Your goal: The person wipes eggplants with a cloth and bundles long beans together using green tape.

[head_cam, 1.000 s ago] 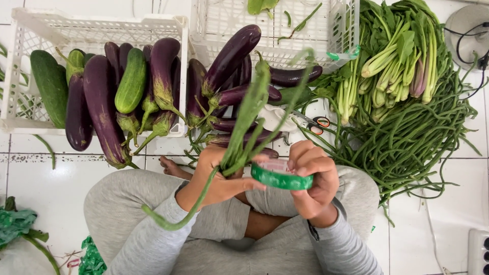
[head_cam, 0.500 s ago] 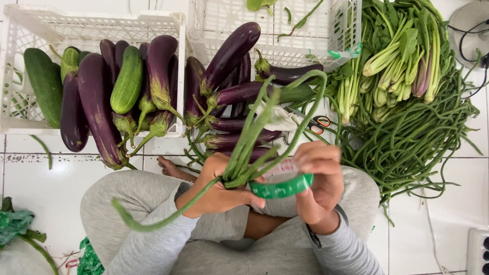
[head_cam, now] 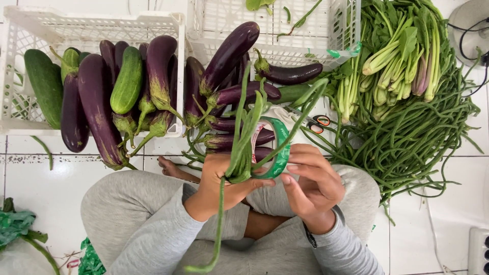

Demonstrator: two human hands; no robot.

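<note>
— What's the left hand (head_cam: 219,186) gripping?
— A bunch of long beans (head_cam: 243,140), fist clamped, above the lap.
— And the right hand (head_cam: 313,183)?
— Fingers pinched on a green tape roll (head_cam: 277,153) touching the beans.

Single view only, from a head-worn camera. It looks almost straight down over the wearer's folded legs onto a white tiled floor (head_cam: 30,173). Range is close: the left hand (head_cam: 224,186) and right hand (head_cam: 313,183) sit just below frame centre. The far edge of the floor area, at frame top, cuts off two white crates (head_cam: 30,20). The object at the top right corner is probably a fan base (head_cam: 471,25), though cropped. No second view shares this scene.
</note>
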